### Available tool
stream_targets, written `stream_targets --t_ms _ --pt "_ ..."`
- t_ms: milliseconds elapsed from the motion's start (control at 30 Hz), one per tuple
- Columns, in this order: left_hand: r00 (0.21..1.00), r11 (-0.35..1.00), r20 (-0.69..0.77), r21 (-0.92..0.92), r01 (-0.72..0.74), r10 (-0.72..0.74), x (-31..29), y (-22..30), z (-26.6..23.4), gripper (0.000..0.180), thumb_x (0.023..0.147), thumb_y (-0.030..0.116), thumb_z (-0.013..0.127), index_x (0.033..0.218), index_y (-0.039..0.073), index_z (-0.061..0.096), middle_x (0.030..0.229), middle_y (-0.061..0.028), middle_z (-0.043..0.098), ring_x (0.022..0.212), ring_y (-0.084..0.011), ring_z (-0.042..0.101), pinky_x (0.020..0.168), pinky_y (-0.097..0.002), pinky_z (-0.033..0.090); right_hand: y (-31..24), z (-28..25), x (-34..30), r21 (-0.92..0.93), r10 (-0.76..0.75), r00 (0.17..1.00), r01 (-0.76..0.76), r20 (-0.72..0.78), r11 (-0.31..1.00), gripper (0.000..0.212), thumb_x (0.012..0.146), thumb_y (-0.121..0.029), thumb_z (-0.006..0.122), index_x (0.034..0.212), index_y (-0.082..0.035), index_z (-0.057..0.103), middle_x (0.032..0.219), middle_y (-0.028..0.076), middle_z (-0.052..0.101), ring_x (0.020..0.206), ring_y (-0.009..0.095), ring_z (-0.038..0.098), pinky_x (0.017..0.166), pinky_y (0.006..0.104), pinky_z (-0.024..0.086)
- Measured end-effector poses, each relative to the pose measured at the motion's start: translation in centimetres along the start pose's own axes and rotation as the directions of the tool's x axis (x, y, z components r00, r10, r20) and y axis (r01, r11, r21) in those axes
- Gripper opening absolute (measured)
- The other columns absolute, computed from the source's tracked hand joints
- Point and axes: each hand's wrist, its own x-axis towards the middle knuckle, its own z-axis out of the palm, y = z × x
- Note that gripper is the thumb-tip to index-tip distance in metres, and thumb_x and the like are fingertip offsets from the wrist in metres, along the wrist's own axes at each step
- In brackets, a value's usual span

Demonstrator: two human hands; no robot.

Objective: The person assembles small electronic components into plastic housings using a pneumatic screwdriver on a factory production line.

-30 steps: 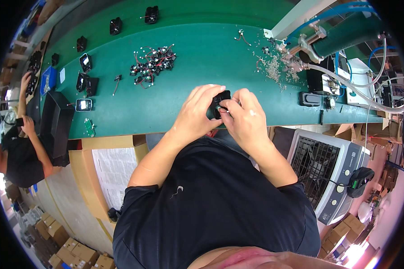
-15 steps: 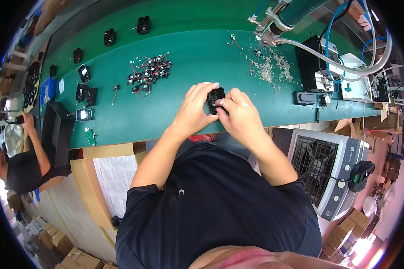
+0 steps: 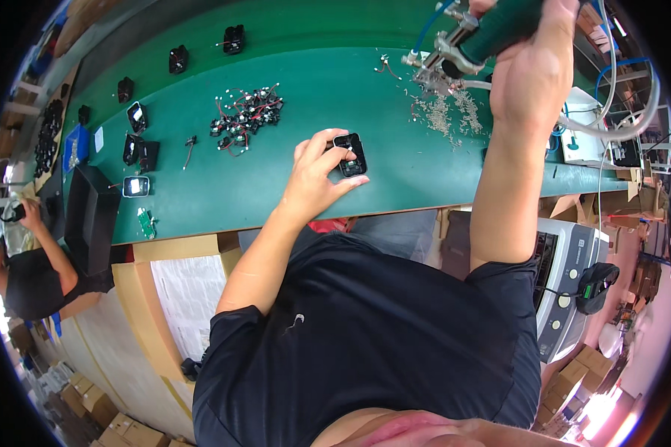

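Note:
My left hand (image 3: 311, 177) grips a small black open plastic housing (image 3: 360, 165) at the near edge of the green table, thumb along its near side and fingers at its far and left sides. One finger reaches inside it, over a small part that is too hidden to name. At the upper right, my raised right hand (image 3: 533, 82) is wrapped round the green body of a hose-fed power screwdriver (image 3: 492, 37). Its metal front end hangs over a scatter of small silvery screws (image 3: 441, 112). Left of centre lies a heap of small black parts with red wires (image 3: 246, 118).
Several black housings (image 3: 138, 118) stand along the table's left and far side. A green circuit board (image 3: 147, 223) lies near the left edge, by a black bin (image 3: 91, 220). A co-worker (image 3: 41, 261) is at the far left. An air cooler (image 3: 566, 290) stands at right.
My right hand has left the housing and gone up to the right, taking hold of the screwdriver. My left hand still holds the housing, whose open side now shows more.

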Motion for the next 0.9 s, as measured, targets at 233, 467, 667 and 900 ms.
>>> stream_targets --t_ms 233,467,667,900 --pt "1.000 1.000 -0.011 0.021 -0.014 0.014 -0.1 -0.1 0.5 0.043 0.064 0.028 0.096 0.096 0.010 0.073 0.132 -0.0100 0.063 0.113 -0.0311 0.061 0.099 -0.0429 0.045 4.7 -0.8 -4.2 0.303 -0.357 0.912 0.289 0.202 0.908 0.068 0.109 -0.062 0.032 0.130 -0.001 0.053 0.102 0.013 0.068 0.064 0.014 0.061 0.050 0.0308 0.053" --pt "1.000 1.000 0.012 0.017 -0.013 0.013 0.2 0.3 0.3 0.038 0.062 0.031 0.095 0.086 0.010 0.075 0.130 -0.0066 0.062 0.112 -0.0257 0.062 0.096 -0.0410 0.041 6.2 -4.1 -6.0 0.469 -0.182 0.789 -0.147 0.586 0.871 0.122 0.081 -0.099 0.026 0.136 0.007 0.051 0.079 0.014 0.062 0.068 0.024 0.061 0.064 0.0330 0.053" --pt "1.000 1.000 0.026 0.008 -0.005 0.005 0.3 0.5 0.1 0.037 0.063 0.030 0.095 0.086 0.009 0.075 0.129 -0.0063 0.062 0.112 -0.0238 0.062 0.095 -0.0409 0.040 7.8 -4.5 -6.7 0.429 -0.105 0.783 -0.218 0.613 0.877 0.121 0.079 -0.099 0.029 0.135 0.006 0.051 0.080 0.014 0.062 0.069 0.024 0.062 0.065 0.0338 0.054" --pt "1.000 1.000 0.026 0.003 0.002 -0.002 0.3 0.7 0.0 0.036 0.063 0.029 0.094 0.086 0.009 0.075 0.128 -0.0065 0.062 0.112 -0.0231 0.062 0.094 -0.0407 0.041 8.1 -4.5 -7.5 0.277 0.023 0.851 -0.196 0.525 0.941 0.119 0.081 -0.098 0.028 0.132 0.006 0.052 0.079 0.013 0.062 0.069 0.023 0.062 0.064 0.0338 0.054"
